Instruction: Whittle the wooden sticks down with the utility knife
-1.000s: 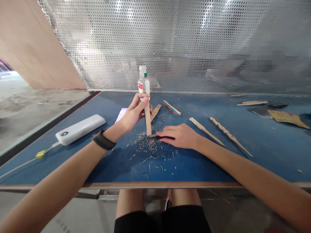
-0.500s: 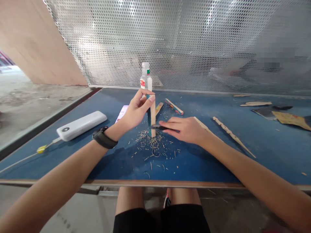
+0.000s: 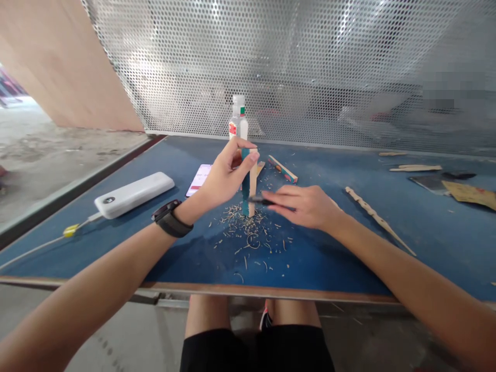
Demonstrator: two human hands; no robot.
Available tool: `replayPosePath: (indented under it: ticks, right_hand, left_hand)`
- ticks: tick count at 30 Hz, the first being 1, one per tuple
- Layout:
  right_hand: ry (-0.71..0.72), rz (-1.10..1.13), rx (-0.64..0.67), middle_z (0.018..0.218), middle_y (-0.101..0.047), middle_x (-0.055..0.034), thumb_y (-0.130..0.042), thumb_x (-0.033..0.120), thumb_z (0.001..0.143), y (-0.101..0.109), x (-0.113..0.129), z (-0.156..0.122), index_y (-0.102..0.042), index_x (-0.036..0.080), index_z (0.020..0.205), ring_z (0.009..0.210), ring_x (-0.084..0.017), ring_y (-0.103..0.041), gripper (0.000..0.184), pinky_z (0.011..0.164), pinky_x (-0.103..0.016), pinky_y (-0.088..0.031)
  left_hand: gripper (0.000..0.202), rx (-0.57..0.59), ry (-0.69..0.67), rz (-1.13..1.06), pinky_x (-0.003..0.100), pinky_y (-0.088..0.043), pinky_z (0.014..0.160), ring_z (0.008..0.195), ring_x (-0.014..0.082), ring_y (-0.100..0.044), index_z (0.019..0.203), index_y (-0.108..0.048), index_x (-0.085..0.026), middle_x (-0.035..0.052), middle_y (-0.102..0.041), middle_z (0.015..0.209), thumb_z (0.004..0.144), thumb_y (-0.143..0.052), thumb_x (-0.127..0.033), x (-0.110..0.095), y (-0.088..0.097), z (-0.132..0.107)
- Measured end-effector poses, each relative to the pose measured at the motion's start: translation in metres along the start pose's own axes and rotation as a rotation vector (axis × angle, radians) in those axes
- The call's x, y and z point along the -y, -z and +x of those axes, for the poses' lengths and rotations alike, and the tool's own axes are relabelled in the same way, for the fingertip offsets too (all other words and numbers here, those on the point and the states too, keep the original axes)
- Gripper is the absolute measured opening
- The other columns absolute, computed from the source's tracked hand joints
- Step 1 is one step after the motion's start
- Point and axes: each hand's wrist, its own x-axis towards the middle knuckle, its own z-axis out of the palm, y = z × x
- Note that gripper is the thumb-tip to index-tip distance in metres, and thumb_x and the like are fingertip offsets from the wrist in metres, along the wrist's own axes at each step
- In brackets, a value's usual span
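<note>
My left hand [image 3: 228,173] is closed around the top of a wooden stick [image 3: 252,183], which stands upright on the blue table. One face of the stick is bare pale wood and another is painted blue-green. A dark-handled knife [image 3: 262,200] is gripped in my right hand [image 3: 304,206], its tip end touching the lower part of the stick. My fingers hide much of the knife's handle. Thin wood shavings [image 3: 248,227] lie scattered around the stick's foot.
Beyond my left hand stand bottles [image 3: 239,116]. A phone [image 3: 198,178] and a white power bank [image 3: 135,194] with a cable lie left. A painted stick [image 3: 282,169], a carved stick [image 3: 375,217] and sandpaper [image 3: 470,194] lie right. Perforated metal [image 3: 271,57] closes the back.
The whole view has shifted slightly. The stick's blue-green face shows more now, so it appears turned a little. Both hands keep their grips, and the knife stays at the stick's lower part.
</note>
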Motion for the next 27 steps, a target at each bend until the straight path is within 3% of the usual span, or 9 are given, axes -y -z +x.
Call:
replayPosePath:
  ticks: [4, 11, 18, 24, 27]
  right_hand:
    - [0.074, 0.030, 0.096, 0.103, -0.085, 0.0016, -0.058, 0.038, 0.113, -0.005, 0.006, -0.004, -0.080, 0.030, 0.135, 0.076, -0.011, -0.075, 0.032, 0.055, -0.027, -0.048]
    - [-0.095, -0.035, -0.021, 0.106, -0.085, -0.0005, -0.060, 0.039, 0.112, 0.002, 0.002, 0.006, -0.077, 0.031, 0.141, 0.086, -0.016, -0.077, 0.034, 0.061, -0.028, -0.052]
    - [0.095, 0.045, 0.107, 0.101, -0.085, 0.0004, -0.056, 0.037, 0.114, -0.007, 0.009, -0.007, -0.081, 0.026, 0.133, 0.075, -0.012, -0.075, 0.033, 0.056, -0.028, -0.049]
    - [-0.013, -0.088, -0.067, 0.102, -0.085, 0.0010, -0.062, 0.036, 0.112, 0.003, 0.003, 0.008, -0.078, 0.029, 0.139, 0.077, -0.014, -0.075, 0.033, 0.056, -0.029, -0.048]
    - [-0.032, -0.076, -0.080, 0.103, -0.085, 0.0000, -0.061, 0.036, 0.112, 0.004, 0.000, 0.007, -0.079, 0.027, 0.138, 0.082, -0.015, -0.076, 0.033, 0.060, -0.029, -0.052]
  left_hand:
    - [0.019, 0.013, -0.006, 0.023, 0.030, -0.041, 0.061, 0.064, 0.0132, -0.047, 0.109, -0.061, -0.027, -0.0019, -0.053, 0.073, 0.105, -0.068, -0.043, -0.003, 0.000, -0.001]
    - [0.018, -0.015, -0.014, 0.041, 0.029, -0.044, 0.061, 0.064, 0.0126, -0.050, 0.109, -0.063, -0.027, -0.0017, -0.056, 0.074, 0.103, -0.072, -0.041, 0.000, -0.001, 0.000]
    - [0.017, 0.018, 0.009, 0.036, 0.030, -0.043, 0.063, 0.067, 0.0130, -0.052, 0.110, -0.061, -0.026, -0.0014, -0.058, 0.077, 0.105, -0.069, -0.040, -0.002, 0.000, -0.001]
    - [0.014, -0.008, -0.003, 0.033, 0.029, -0.048, 0.065, 0.068, 0.0117, -0.055, 0.109, -0.061, -0.025, -0.0024, -0.060, 0.077, 0.104, -0.071, -0.033, -0.004, -0.001, 0.000]
    - [0.013, -0.011, 0.001, 0.018, 0.028, -0.046, 0.065, 0.067, 0.0113, -0.054, 0.108, -0.061, -0.025, -0.0027, -0.058, 0.077, 0.103, -0.072, -0.030, -0.006, -0.002, -0.001]
